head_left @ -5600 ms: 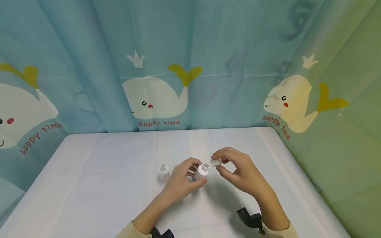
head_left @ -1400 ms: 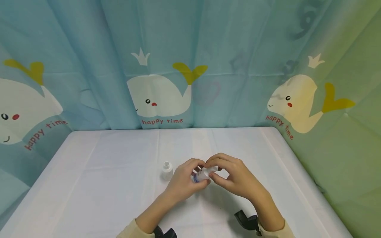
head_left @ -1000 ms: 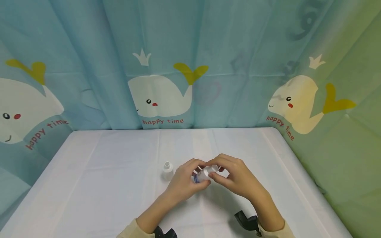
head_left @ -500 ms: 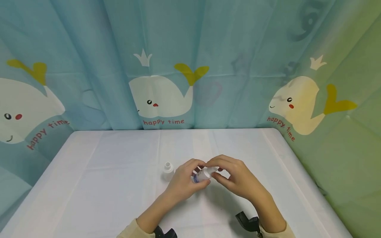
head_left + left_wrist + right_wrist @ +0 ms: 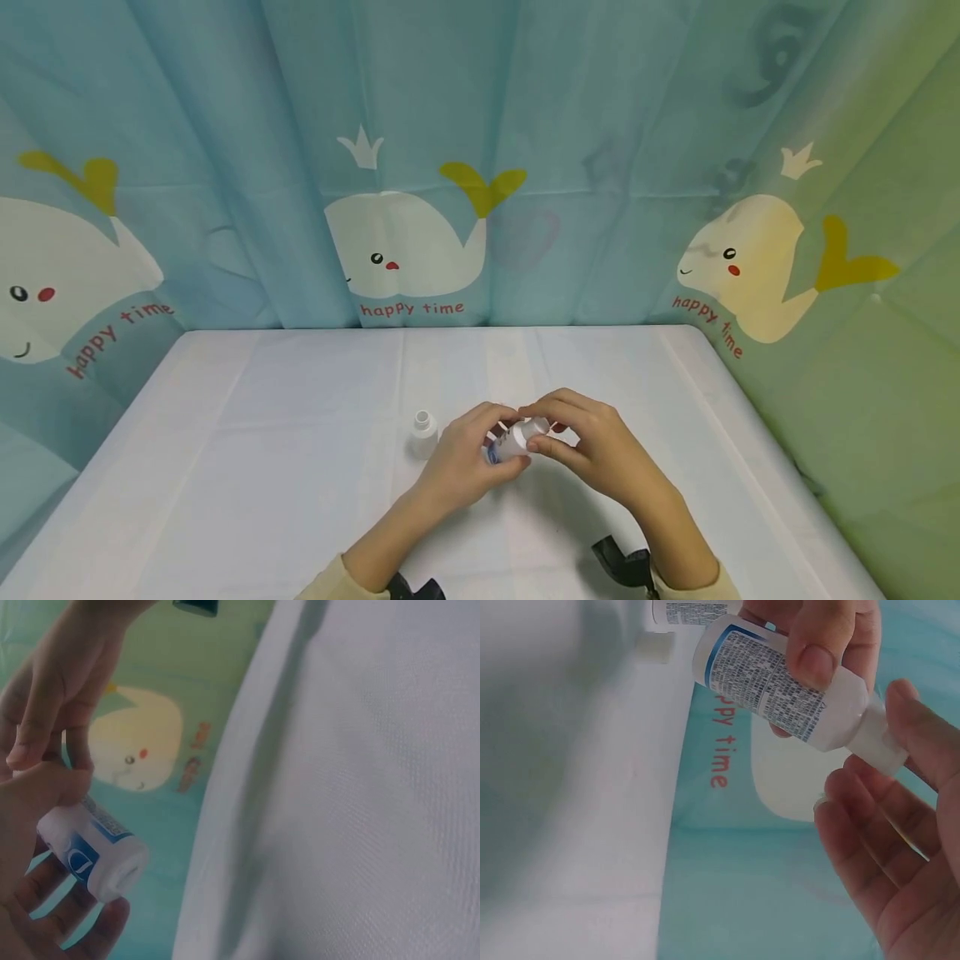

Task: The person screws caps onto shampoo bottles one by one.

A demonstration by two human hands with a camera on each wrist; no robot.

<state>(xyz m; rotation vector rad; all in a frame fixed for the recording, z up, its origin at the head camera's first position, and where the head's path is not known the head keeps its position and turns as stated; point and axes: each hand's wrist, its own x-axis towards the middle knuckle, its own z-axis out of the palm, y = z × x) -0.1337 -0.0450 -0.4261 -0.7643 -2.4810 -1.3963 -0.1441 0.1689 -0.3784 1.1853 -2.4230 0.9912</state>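
A white pill bottle [image 5: 512,442] with a blue-and-white label is held above the table, tilted with its neck toward the right. My left hand [image 5: 465,454] grips its body, fingers on the far side and thumb on the near side. The white cap [image 5: 877,746] sits on the bottle's neck. My right hand [image 5: 596,437] has the cap between thumb and fingers; in the right wrist view the thumb lies on its side. In the left wrist view the bottle's base [image 5: 124,874] faces outward. A second white bottle [image 5: 423,435], uncapped, stands upright left of my left hand.
The white-covered table [image 5: 300,467] extends on all sides of the hands. Behind it hangs a blue-green curtain [image 5: 585,250] printed with whales, meeting the table's back and right edges. Dark wrist mounts [image 5: 626,565] show at both sleeves.
Several seconds ago the cap was apart from the bottle in my right hand; now it is on the neck and the bottle leans right. Recently, only my right fingers shift around the cap.
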